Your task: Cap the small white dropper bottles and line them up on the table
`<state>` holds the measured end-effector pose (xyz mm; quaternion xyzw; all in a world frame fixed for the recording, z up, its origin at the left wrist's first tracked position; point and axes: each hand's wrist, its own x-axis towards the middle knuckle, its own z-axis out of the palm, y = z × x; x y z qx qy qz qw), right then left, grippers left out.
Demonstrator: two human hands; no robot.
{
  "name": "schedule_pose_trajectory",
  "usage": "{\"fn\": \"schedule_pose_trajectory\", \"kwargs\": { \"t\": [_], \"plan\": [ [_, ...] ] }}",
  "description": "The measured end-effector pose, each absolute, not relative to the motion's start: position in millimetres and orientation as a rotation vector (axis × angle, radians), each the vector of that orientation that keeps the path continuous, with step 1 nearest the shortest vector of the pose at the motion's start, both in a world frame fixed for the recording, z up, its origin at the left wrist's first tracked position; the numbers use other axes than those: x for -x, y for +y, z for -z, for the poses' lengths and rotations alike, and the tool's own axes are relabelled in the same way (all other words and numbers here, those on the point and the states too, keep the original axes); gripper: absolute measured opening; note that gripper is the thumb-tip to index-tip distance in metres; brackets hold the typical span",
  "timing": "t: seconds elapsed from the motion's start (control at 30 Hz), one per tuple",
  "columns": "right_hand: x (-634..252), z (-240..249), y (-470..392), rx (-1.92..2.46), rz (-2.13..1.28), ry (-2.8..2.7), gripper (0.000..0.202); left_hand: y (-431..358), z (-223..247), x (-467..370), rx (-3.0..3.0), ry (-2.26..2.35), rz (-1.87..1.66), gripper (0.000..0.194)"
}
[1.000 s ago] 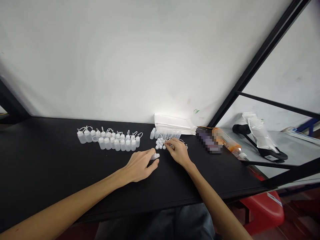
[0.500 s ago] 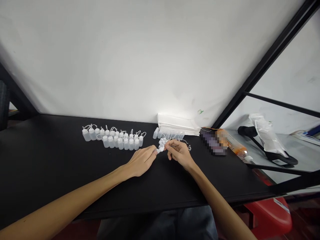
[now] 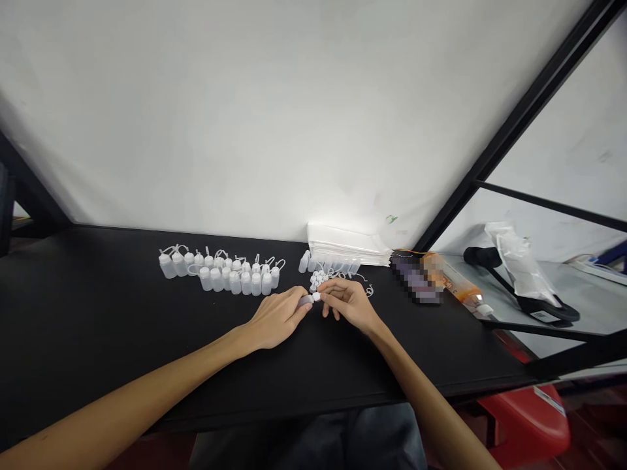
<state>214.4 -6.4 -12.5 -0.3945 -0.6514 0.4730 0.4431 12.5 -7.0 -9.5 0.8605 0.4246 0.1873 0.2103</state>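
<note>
The left hand (image 3: 278, 317), fingers closed, grips a small bottle (image 3: 305, 301) above the tabletop (image 3: 294, 385); the right hand (image 3: 353, 304) pinches its white cap (image 3: 317, 297). The cap seems mid-fitting, calling for a steady bottle and straight alignment.

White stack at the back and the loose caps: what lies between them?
In the head view, a row of small translucent bottles sits between the white stack and the loose caps.

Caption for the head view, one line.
Left hand grips a small squeeze bottle; right hand holds its white cap.
</note>
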Motion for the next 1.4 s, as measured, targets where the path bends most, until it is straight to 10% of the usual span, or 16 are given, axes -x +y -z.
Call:
{"fn": "schedule_pose_trajectory", "kwargs": {
  "t": [1.4],
  "plan": [
    [-213.4,12.4,-11.1,1.131,-1.304,-1.747,0.041,-8.1,16.3,-12.0,-2.634,1.182,-0.492,0.018]
  ]
}}
